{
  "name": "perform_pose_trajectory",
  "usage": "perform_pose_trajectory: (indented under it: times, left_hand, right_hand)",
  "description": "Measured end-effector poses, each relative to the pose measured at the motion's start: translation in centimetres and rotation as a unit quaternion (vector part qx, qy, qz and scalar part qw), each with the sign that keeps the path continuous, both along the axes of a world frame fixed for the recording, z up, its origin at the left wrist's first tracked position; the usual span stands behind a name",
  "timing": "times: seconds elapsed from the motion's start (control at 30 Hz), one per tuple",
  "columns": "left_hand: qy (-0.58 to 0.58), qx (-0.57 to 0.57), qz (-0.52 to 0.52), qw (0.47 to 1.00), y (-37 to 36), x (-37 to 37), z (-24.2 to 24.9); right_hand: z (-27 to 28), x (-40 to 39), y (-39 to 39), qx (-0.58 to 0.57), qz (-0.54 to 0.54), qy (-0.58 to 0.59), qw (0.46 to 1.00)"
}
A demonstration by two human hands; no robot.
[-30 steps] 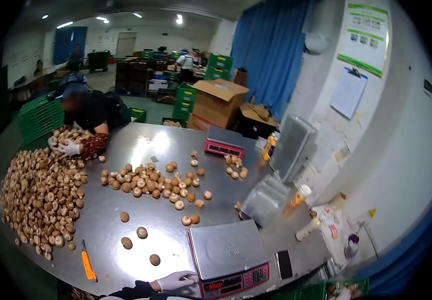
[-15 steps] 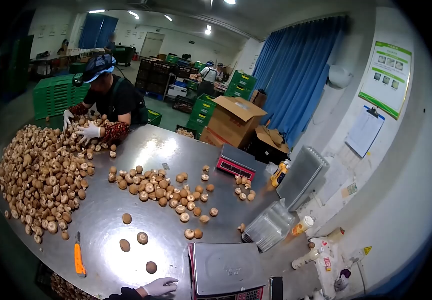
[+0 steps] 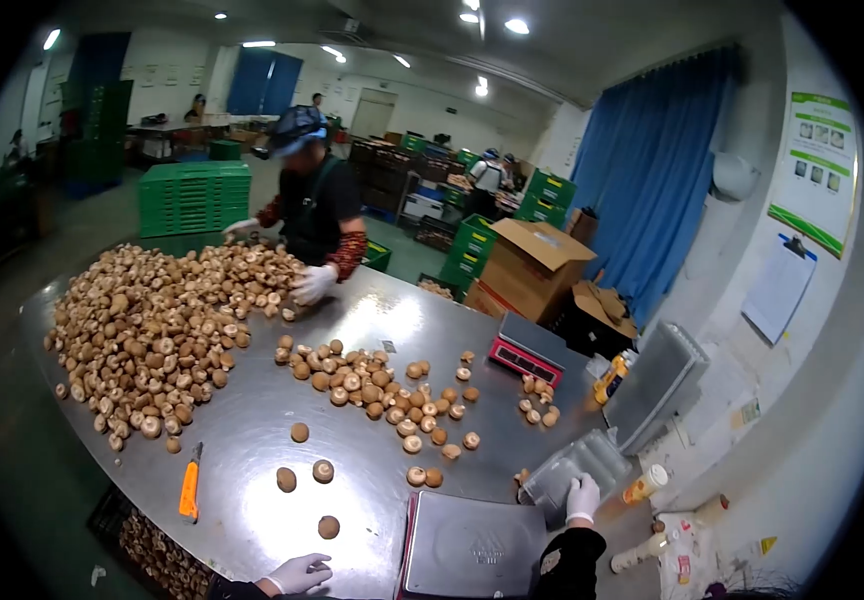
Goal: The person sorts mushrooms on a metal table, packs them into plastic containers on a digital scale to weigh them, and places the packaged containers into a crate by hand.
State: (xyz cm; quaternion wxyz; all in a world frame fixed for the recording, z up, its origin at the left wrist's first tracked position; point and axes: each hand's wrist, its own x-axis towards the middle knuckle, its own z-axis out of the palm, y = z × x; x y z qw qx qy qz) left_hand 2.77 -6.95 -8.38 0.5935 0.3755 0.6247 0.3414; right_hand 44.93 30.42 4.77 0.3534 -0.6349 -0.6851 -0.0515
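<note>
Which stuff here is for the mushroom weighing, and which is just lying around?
In use:
right hand on the clear trays
left hand at the table edge
scale
loose mushrooms

Just lying about:
orange knife
second scale
cardboard boxes
clipboard

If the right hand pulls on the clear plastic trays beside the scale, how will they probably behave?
The trays look thin and see-through, so probably light and flexible. They lie nested in a leaning stack, so one may drag others along. On the smooth steel table they would likely slide easily under the right hand.
</note>
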Motion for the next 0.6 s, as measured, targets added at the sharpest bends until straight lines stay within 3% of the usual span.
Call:
perform_pose_trajectory:
  times: [0.03, 0.07, 0.13, 0.27, 0.33, 0.4, 0.47, 0.53, 0.6]
  left_hand:
    - [0.015, -0.038, 0.026, 0.999, -0.3, 0.6, 3.1]
    - [0.014, -0.039, 0.034, 0.999, -0.5, 0.6, 2.4]
    - [0.023, -0.011, 0.036, 0.999, -1.2, 1.2, 1.0]
    - [-0.022, -0.028, 0.054, 0.998, -1.5, 2.6, 1.1]
    - [-0.017, -0.031, 0.059, 0.998, -1.7, 3.0, 1.8]
    - [-0.015, -0.033, 0.067, 0.997, -2.0, 3.0, 1.8]
    - [0.007, 0.032, 0.082, 0.996, -2.6, 2.9, 0.5]
    - [0.145, 0.083, 0.094, 0.981, -2.5, 2.5, 1.5]
    - [0.222, 0.138, 0.136, 0.956, -2.0, 2.0, 1.4]
  right_hand:
    - [-0.7, 0.4, 0.3, 0.016, 0.011, -0.016, 1.000]
    - [-1.2, 1.0, 0.6, 0.015, 0.012, -0.015, 1.000]
    - [-0.4, 2.3, 1.0, -0.094, 0.021, 0.064, 0.993]
    - [-2.3, 5.0, 3.1, -0.153, 0.048, 0.089, 0.983]
    - [-4.6, 6.5, 4.5, -0.028, 0.039, 0.167, 0.985]
    - [-3.6, 8.1, 4.7, 0.026, 0.089, 0.401, 0.911]
    - [-0.1, 6.1, 1.1, 0.158, 0.042, 0.327, 0.931]
    - [5.5, 0.1, -7.8, 0.120, 0.073, 0.251, 0.958]
    - [4.3, -1.2, -12.4, 0.135, 0.191, 0.132, 0.963]
